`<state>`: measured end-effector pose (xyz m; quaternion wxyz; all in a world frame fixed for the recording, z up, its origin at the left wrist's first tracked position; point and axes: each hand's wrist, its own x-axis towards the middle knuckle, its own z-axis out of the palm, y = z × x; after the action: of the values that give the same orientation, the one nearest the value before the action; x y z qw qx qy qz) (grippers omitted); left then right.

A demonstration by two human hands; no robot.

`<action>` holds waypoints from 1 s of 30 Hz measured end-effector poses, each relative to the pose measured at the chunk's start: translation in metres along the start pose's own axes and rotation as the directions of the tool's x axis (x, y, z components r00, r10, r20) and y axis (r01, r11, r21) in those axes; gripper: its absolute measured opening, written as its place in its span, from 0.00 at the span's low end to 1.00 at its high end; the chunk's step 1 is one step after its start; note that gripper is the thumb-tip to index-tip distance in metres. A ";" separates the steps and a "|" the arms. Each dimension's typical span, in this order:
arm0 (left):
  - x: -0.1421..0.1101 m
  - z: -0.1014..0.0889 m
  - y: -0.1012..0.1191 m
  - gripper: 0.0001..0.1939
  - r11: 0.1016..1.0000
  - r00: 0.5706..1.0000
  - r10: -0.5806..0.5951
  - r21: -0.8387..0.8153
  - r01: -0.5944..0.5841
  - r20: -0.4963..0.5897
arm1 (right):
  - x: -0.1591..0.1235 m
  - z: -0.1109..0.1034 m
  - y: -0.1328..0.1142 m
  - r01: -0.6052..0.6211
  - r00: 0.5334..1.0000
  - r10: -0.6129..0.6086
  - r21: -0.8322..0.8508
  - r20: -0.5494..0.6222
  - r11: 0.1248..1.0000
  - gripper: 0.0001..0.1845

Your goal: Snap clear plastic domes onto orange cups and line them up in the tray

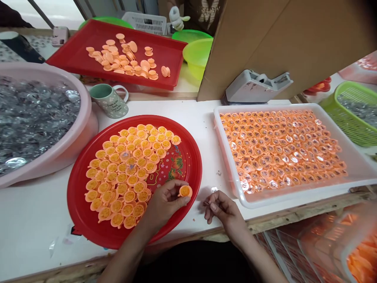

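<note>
Holds a small orange plastic cup-and-saucer with a yellow-patterned inside (185, 191) in the left hand (167, 202), pinched between thumb and fingers, above the near right edge of a round red plastic tray (194, 157). Curls the right hand (225, 212) half closed, just right of the round tray, with thumb close to bent fingers; cannot tell, for blur, whether anything small is caught between the fingertips. Has a tiny clear shiny piece (214, 190) just beyond those fingertips, on a white tabletop (32, 220). Has closely packed matching orange cups (121, 178) across the left and middle of the round tray. Farther right of it, has a white rectangular plastic tray (357, 167) with rows of shiny-topped orange pieces (277, 149). Left of the round tray, has a big pink plastic basin (88, 106) full of clear, silvery pieces (35, 118); just behind it, a pale green mug with lettering (108, 101). Farther behind it, has a red rectangular plastic tray (70, 51) with loose orange cup-and-saucers (123, 59) and, beyond that, a co-worker's white-gloved hand (176, 19).
</note>
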<state>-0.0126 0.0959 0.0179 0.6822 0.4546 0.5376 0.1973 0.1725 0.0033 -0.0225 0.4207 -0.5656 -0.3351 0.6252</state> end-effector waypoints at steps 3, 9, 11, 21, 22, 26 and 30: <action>0.002 0.002 0.001 0.10 1.000 1.000 0.018 0.005 -0.018 0.015 | 0.001 0.007 -0.005 -0.072 0.997 0.071 0.330 0.014 0.941 0.10; 0.006 0.005 0.001 0.12 0.999 0.992 0.041 0.005 -0.042 0.123 | 0.006 0.011 -0.011 -0.107 0.993 0.117 0.426 0.003 0.898 0.11; 0.007 0.004 -0.001 0.12 0.999 0.993 0.045 -0.023 -0.043 0.113 | 0.008 0.010 -0.014 -0.107 0.994 0.105 0.443 0.028 0.890 0.09; 0.004 -0.001 -0.004 0.16 0.989 0.991 -0.006 -0.143 0.026 0.134 | 0.024 0.009 -0.019 0.009 0.999 0.000 0.266 -0.033 0.964 0.06; 0.004 -0.002 -0.004 0.16 0.991 0.992 0.003 -0.131 0.014 0.126 | 0.025 0.008 -0.020 0.009 1.000 -0.001 0.256 -0.031 0.967 0.07; 0.005 -0.003 -0.003 0.11 0.997 0.987 0.053 -0.069 -0.043 0.150 | 0.025 0.009 -0.022 -0.012 1.000 0.005 0.229 0.030 0.973 0.11; 0.005 -0.004 -0.003 0.12 0.999 0.987 0.050 -0.010 -0.049 0.153 | 0.024 0.011 -0.025 -0.014 0.999 0.003 0.207 0.054 0.978 0.05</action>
<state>-0.0153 0.0999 0.0128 0.7177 0.4795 0.4716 0.1804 0.1649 0.0359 -0.0091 0.4656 -0.5031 -0.2769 0.6734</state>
